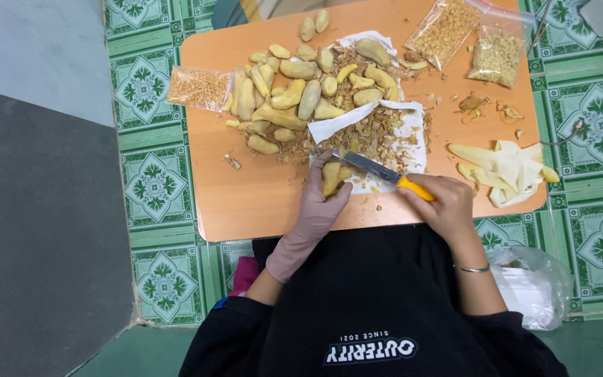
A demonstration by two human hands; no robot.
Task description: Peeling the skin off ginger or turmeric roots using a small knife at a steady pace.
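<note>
Your left hand (319, 202), in a pinkish glove, is closed around a yellow peeled root piece (332, 177) just below the white paper (399, 132) on the surface (246, 188). Your bare right hand (442, 202) grips the yellow-handled knife (385, 174), its blade touching that piece. The pile of roots (294, 98) lies above-left of the paper, peelings (371, 136) on it.

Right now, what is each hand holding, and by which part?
Left hand, gloved, grips a yellowish piece around its lower end. Right hand holds the knife by its yellow handle.
</note>
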